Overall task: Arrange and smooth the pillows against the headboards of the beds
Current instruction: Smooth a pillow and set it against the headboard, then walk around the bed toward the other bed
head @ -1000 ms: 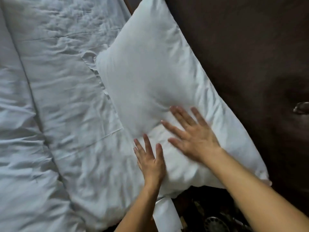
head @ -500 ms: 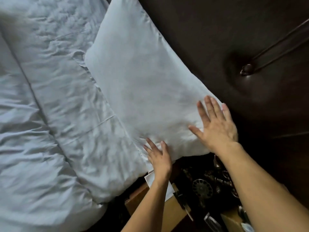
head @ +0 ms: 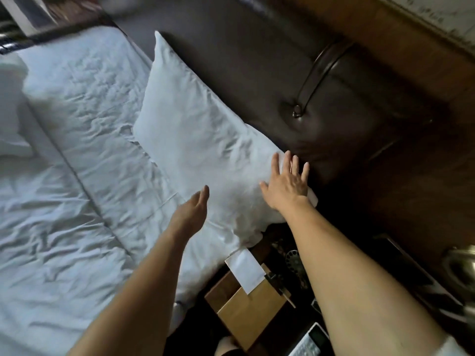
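I can read no writing anywhere; the white card [head: 245, 269] on the wooden board [head: 248, 313] by the bed looks blank from here, and the keypad [head: 308, 341] at the bottom edge is too blurred to make out.

My right hand [head: 286, 185] lies flat, palm down, on the near corner of the pillow [head: 195, 140], fingers spread and straight, gripping nothing; the fingertips reach the pillow's edge where it meets the dark padded headboard [head: 295, 80]. My left hand [head: 192, 210] is turned on its edge, fingers straight and together, empty, at the pillow's bed-side edge; whether it touches the cloth I cannot tell.

The pillow leans along the headboard, its far corner pointing up and away, its near corner hanging just past the edge of the mattress above the bedside table [head: 280, 255]. The wrinkled sheet [head: 84, 140] to my left lies open and bare beside the pillow. A second pillow [head: 10, 111] shows at the far left edge.
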The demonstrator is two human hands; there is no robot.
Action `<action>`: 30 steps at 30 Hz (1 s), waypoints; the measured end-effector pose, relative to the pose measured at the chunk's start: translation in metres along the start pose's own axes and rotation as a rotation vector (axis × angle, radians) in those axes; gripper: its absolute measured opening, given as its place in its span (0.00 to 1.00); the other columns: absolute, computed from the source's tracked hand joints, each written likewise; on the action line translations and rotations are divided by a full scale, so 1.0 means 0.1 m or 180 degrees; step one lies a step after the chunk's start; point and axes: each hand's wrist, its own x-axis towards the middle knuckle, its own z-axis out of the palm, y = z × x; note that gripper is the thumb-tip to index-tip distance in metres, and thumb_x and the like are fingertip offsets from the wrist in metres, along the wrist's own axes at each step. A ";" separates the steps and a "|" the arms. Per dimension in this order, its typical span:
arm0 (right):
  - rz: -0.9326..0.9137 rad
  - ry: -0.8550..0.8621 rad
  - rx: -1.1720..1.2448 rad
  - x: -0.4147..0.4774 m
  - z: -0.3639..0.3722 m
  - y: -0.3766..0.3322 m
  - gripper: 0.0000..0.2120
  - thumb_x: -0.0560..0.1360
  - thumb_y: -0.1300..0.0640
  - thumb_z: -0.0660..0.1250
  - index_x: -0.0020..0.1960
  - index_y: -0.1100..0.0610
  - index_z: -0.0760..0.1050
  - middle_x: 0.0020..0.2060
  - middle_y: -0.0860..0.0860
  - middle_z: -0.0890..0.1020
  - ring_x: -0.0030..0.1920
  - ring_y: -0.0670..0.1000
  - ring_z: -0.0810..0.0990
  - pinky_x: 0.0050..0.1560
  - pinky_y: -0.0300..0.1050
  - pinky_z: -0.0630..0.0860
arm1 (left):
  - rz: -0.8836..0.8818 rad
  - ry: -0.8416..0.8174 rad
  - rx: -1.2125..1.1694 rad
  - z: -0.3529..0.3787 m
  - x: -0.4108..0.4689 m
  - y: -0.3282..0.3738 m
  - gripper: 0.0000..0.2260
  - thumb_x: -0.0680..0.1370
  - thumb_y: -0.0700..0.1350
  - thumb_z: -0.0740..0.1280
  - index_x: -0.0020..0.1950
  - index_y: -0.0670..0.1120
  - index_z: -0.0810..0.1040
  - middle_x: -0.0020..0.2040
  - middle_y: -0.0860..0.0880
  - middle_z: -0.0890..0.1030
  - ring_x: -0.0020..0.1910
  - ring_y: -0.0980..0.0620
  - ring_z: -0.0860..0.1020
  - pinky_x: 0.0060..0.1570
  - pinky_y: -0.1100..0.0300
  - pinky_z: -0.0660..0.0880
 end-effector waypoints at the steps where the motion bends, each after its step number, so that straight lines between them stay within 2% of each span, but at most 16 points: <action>1: -0.0010 0.0016 0.0079 -0.01 -0.07 -0.07 0.40 0.82 0.40 0.54 0.81 0.57 0.37 0.80 0.61 0.41 0.80 0.62 0.40 0.77 0.64 0.36 | 0.0092 0.0094 0.0101 -0.13 -0.05 -0.05 0.23 0.86 0.44 0.49 0.82 0.45 0.56 0.78 0.42 0.66 0.69 0.37 0.72 0.65 0.51 0.68; 3: -0.0029 0.0049 0.0190 -0.02 -0.21 -0.22 0.39 0.82 0.40 0.54 0.81 0.57 0.38 0.80 0.62 0.41 0.80 0.62 0.41 0.77 0.65 0.36 | 0.0027 0.0273 0.0242 -0.38 -0.16 -0.11 0.22 0.86 0.49 0.50 0.81 0.46 0.60 0.77 0.42 0.67 0.70 0.38 0.71 0.64 0.52 0.67; 6: -0.0125 0.0075 0.0288 -0.12 -0.41 -0.51 0.39 0.82 0.40 0.53 0.81 0.55 0.37 0.80 0.62 0.40 0.80 0.62 0.40 0.77 0.65 0.36 | -0.0104 0.0457 0.0445 -0.71 -0.38 -0.21 0.27 0.84 0.62 0.49 0.77 0.49 0.66 0.76 0.44 0.70 0.72 0.40 0.69 0.65 0.49 0.66; 8: -0.0217 0.0126 0.0386 -0.22 -0.52 -0.73 0.38 0.82 0.40 0.53 0.81 0.54 0.36 0.80 0.62 0.40 0.80 0.62 0.39 0.77 0.64 0.36 | -0.0097 0.0587 0.0550 -0.88 -0.57 -0.30 0.30 0.82 0.65 0.48 0.78 0.50 0.64 0.78 0.45 0.67 0.75 0.41 0.66 0.70 0.46 0.64; 13: -0.0720 0.0216 0.0503 -0.71 -0.63 -1.42 0.37 0.82 0.39 0.52 0.81 0.50 0.36 0.80 0.61 0.40 0.80 0.62 0.40 0.76 0.64 0.38 | -0.0270 0.0998 0.0842 -1.22 -1.25 -0.83 0.32 0.81 0.68 0.47 0.82 0.54 0.56 0.83 0.47 0.55 0.81 0.41 0.53 0.77 0.39 0.53; 16: -0.1130 0.0259 0.0494 -1.18 -0.57 -1.94 0.37 0.82 0.37 0.50 0.81 0.47 0.34 0.80 0.62 0.37 0.80 0.62 0.38 0.76 0.65 0.37 | -0.0426 0.1271 0.0950 -1.38 -1.82 -1.35 0.34 0.80 0.69 0.45 0.83 0.55 0.50 0.84 0.49 0.47 0.82 0.42 0.46 0.77 0.38 0.46; 23: -0.2168 0.0250 0.0427 -2.45 -0.15 -3.04 0.40 0.79 0.31 0.49 0.79 0.43 0.30 0.79 0.59 0.32 0.79 0.61 0.33 0.77 0.62 0.34 | -0.1080 0.1486 0.1097 -1.50 -3.31 -2.63 0.34 0.80 0.69 0.45 0.83 0.54 0.45 0.84 0.50 0.43 0.82 0.43 0.43 0.77 0.37 0.45; 30: -0.3051 0.0044 -0.0005 -3.93 0.60 -4.01 0.41 0.77 0.28 0.49 0.79 0.42 0.31 0.79 0.59 0.34 0.79 0.60 0.33 0.76 0.64 0.34 | -0.2174 0.1673 0.0620 -1.03 -5.10 -3.98 0.34 0.80 0.69 0.43 0.82 0.55 0.37 0.81 0.52 0.33 0.80 0.43 0.34 0.75 0.36 0.37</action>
